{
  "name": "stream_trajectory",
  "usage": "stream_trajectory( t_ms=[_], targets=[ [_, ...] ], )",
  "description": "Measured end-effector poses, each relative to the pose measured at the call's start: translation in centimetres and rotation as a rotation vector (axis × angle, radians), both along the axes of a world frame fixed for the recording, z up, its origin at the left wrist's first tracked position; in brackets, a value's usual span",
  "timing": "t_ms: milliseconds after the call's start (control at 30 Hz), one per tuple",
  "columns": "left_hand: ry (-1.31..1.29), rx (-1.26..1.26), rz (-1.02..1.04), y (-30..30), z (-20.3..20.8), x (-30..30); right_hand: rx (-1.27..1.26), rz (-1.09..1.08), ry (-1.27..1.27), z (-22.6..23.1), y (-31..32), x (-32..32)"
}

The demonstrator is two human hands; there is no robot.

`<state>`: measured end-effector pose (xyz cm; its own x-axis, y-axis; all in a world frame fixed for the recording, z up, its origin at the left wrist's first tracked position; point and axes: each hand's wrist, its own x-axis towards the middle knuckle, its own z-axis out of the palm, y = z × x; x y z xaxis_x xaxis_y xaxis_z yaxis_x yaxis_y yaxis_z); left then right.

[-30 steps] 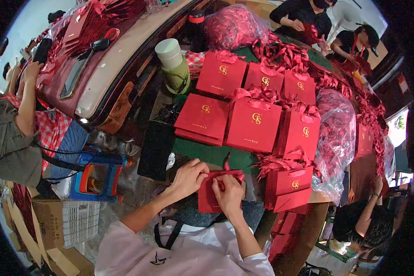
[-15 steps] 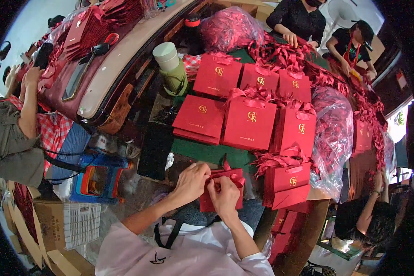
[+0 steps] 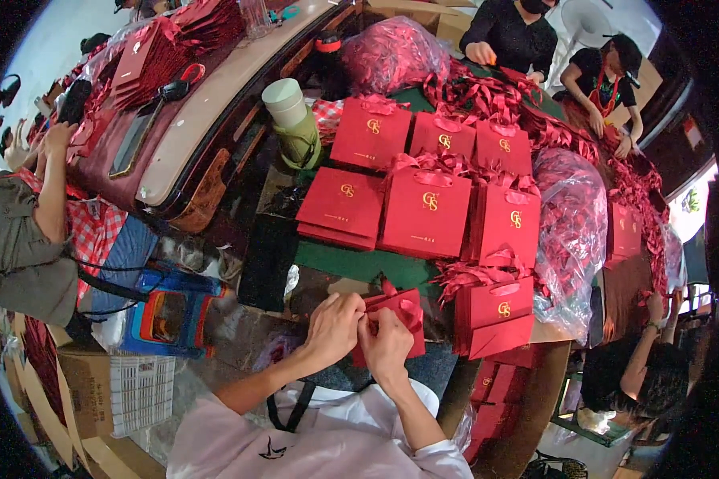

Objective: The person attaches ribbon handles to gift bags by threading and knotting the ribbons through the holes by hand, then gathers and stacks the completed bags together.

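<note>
Hands now together over a small red bag (image 3: 416, 334), at the counter (image 3: 335, 260)'s near edge.
Left hand (image 3: 335, 323) has come in from the bag's left side since a second ago; fingers curled, against the right's. Ribbon end (image 3: 387, 284) sticks up beyond. Right hand (image 3: 387, 339) also curled, over the bag; can't tell how closed either grip is or what it has. Bag stack (image 3: 497, 311) sits to the right, apart.

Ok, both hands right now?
Left hand: fingers curled at the red bag; grip hidden, cannot tell.
Right hand: fingers bent over the bag; grip hidden, cannot tell.
</note>
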<state>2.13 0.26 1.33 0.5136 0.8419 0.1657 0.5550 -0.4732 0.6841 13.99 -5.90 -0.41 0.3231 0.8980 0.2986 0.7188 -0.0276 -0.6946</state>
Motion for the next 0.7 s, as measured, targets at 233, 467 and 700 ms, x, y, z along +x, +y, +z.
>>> stream_trajectory(
  t_ms=[233,467,700],
  targets=[
    [-0.072,-0.004,-0.039,0.3,-0.4,-0.4,-0.076,0.051,-0.160,0.6,-0.6,0.3],
    [-0.091,-0.098,-0.115,0.8,0.3,-1.8,0.045,0.178,0.135,4.6,-0.1,3.3],
    [0.003,0.176,-0.300,0.2,0.5,-1.7,-0.267,0.486,0.127,3.0,1.2,6.6]
  ],
)
